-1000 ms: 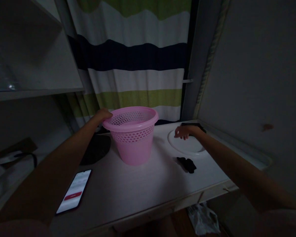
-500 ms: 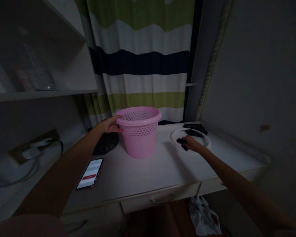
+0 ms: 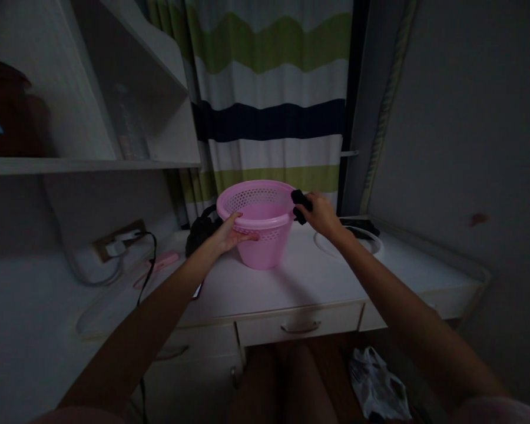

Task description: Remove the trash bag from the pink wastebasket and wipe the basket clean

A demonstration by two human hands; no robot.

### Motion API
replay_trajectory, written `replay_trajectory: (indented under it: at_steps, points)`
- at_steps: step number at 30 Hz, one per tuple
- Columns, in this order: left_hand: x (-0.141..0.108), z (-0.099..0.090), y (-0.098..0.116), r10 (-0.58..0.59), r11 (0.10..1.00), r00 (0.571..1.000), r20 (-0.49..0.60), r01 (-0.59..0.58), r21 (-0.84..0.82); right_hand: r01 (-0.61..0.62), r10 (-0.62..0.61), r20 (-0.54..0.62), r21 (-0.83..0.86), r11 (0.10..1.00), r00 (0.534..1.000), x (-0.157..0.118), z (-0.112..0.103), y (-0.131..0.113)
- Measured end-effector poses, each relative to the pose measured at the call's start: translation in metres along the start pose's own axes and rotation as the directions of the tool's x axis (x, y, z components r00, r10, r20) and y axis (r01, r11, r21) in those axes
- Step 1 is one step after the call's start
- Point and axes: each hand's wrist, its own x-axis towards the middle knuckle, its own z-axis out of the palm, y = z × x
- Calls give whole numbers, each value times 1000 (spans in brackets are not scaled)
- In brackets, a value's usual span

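Observation:
A pink plastic wastebasket (image 3: 265, 250) with a band of holes below its rim stands on the white desk. My left hand (image 3: 235, 235) grips its near left side, thumb up at the rim and fingers against the outer wall. At the right rim, my right hand (image 3: 321, 213) is closed on a small black bundle (image 3: 301, 206); its exact kind is unclear in the dim light. A white ring (image 3: 324, 246) lies on the desk right of the basket, partly hidden by my right forearm.
Black plastic-looking material (image 3: 365, 225) lies behind the ring. A dark heap (image 3: 199, 234) sits left of the basket. My left arm mostly covers a phone (image 3: 198, 290). Plugged-in cables (image 3: 152, 253) and a pink item (image 3: 161, 261) are at left; a shelf (image 3: 159, 166) overhangs there.
My right hand has moved up and left from the ring to the basket's right rim, carrying the black bundle. My left hand now holds the near side; the basket is tilted slightly toward me.

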Motion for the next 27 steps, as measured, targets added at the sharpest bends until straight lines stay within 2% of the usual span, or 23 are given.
replay_trajectory:
  at_steps: [2,5,10,13,17,20,23,27]
  points:
    - [-15,6,-11,-3,999,1000,-15,3,-32,54,-54,-5,62,997,999,-14,6,-7]
    - [-37,9,-30,65,993,997,-32,-68,-94,127,-125,-27,85,988,992,-36,9,-17]
    - [-68,7,-63,164,971,984,-73,-174,-165,118,-118,-10,11,993,993,-76,13,-32]
    - [-86,7,-80,180,965,982,-63,-189,-180,161,-161,-3,-4,987,987,-104,14,-41]
    - [-98,8,-97,197,969,980,-23,-198,-149,284,-283,52,-12,959,958,-133,11,-51]
    - [-97,12,-101,231,965,973,-26,-233,-123,316,-302,121,-121,941,945,-137,12,-57]
    - [-95,20,-98,256,961,966,-13,-256,-106,305,-279,131,-254,918,951,-131,16,-61]
    - [-92,27,-90,235,967,971,-32,-237,-93,282,-263,107,-270,921,959,-124,21,-63]
